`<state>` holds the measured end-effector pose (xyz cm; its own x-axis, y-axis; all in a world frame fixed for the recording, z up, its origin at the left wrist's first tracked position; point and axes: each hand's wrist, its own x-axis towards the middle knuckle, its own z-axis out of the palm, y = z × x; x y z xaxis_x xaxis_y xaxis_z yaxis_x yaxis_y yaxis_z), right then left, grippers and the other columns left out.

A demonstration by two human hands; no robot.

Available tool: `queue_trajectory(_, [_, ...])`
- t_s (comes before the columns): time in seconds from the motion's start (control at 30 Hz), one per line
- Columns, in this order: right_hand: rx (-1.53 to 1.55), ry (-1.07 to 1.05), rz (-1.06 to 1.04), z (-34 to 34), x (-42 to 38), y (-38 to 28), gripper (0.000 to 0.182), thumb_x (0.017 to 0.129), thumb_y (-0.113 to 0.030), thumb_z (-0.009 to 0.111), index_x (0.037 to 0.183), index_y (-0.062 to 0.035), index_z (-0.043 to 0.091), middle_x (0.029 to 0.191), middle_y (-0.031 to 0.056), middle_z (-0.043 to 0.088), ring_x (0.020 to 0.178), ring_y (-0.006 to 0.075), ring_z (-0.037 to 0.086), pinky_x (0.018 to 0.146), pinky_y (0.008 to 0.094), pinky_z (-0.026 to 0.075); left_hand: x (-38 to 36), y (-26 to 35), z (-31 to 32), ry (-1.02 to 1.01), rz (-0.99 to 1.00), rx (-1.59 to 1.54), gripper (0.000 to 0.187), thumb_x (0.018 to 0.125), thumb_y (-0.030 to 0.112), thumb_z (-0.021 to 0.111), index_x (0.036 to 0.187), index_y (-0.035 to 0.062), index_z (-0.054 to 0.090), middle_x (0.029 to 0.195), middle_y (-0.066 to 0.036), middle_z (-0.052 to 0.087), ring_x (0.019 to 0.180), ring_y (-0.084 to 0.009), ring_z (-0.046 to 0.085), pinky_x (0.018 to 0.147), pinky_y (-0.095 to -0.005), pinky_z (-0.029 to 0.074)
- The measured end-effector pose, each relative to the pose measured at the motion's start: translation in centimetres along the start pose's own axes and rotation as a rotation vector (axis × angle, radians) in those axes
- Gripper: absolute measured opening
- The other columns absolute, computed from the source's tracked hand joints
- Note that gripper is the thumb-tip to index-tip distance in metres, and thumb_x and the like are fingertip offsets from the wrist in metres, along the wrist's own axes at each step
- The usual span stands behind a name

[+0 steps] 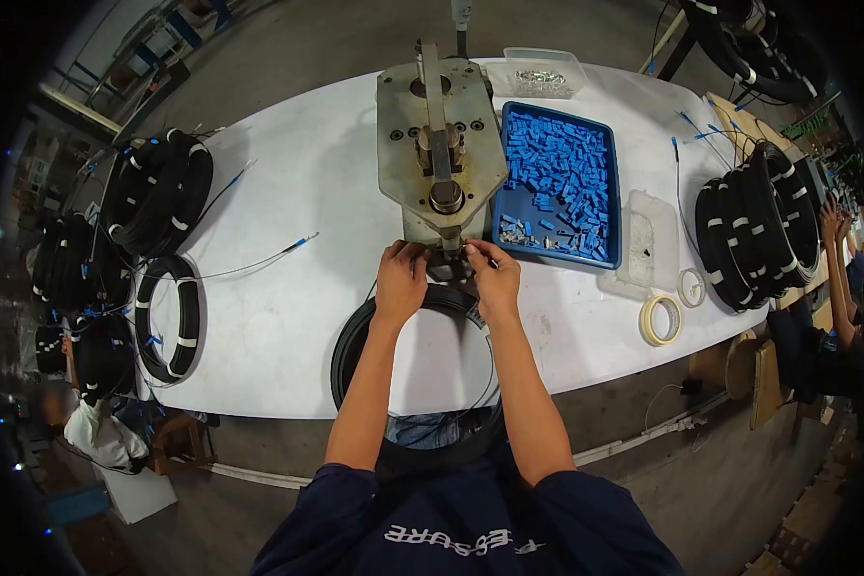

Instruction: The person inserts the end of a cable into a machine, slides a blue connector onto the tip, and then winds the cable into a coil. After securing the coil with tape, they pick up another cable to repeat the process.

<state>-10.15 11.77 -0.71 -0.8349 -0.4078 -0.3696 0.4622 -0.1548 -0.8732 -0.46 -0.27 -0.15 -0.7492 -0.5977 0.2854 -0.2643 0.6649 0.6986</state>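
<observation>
My left hand (401, 276) is closed, fingers pinched together at the left side of the press head. A thin black cable runs up to it from the coil of black cable (348, 348), which lies at the table's front edge under my forearms. On the other side, my right hand (495, 276) has thumb and forefinger pinched at the tip of the metal press (442, 206). Whatever sits between those fingertips is small and mostly hidden. The press stands upright between and beyond both hands, its lever arm pointing away from me.
Right of the press sits a blue tray (616, 211) of small blue connectors. Behind it is a clear box (538, 60) of metal parts; nearer are another clear box (664, 240) and tape rolls (660, 321). Black cable coils (168, 317) lie left, more (715, 235) right. Another person's hands show far right.
</observation>
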Motion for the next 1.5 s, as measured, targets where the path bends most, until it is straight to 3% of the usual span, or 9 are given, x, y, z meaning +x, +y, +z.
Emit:
queue_trajectory(0.23, [-0.016, 0.003, -0.007, -0.1, 0.1, 0.2, 0.014, 0.087, -0.005, 0.072, 0.1, 0.0007, 0.073, 0.076, -0.0047, 0.053, 0.07, 0.0051, 0.044, 0.063, 0.0196, 0.038, 0.1, -0.1, 0.0, 0.006, 0.017, 0.008, 0.012, 0.088, 0.006, 0.058, 0.092, -0.0029, 0.065, 0.091, -0.018, 0.064, 0.089, -0.0374, 0.059, 0.079, -0.0453, 0.047])
queue_trajectory(0.3, [-0.048, 0.001, -0.046, -0.1, 0.2, 0.4, 0.014, 0.088, -0.008, 0.072, 0.101, -0.0026, 0.073, 0.075, -0.0062, 0.051, 0.059, 0.0029, 0.037, 0.05, 0.0187, 0.03, 0.1, 0.0, 0.0, 0.004, 0.017, 0.01, 0.012, 0.087, 0.006, 0.058, 0.092, -0.0029, 0.065, 0.091, -0.018, 0.064, 0.089, -0.0374, 0.059, 0.079, -0.0453, 0.047])
queue_trajectory(1.5, [-0.037, 0.004, -0.053, -0.1, 0.5, 0.7, 0.014, 0.088, -0.008, 0.072, 0.1, -0.0034, 0.073, 0.075, -0.0068, 0.052, 0.059, 0.0026, 0.037, 0.05, 0.0185, 0.029, 0.1, -0.2, 0.1, -0.011, 0.007, -0.016, 0.012, 0.088, 0.007, 0.055, 0.09, -0.0008, 0.065, 0.09, -0.017, 0.063, 0.089, -0.0385, 0.057, 0.081, -0.0467, 0.045])
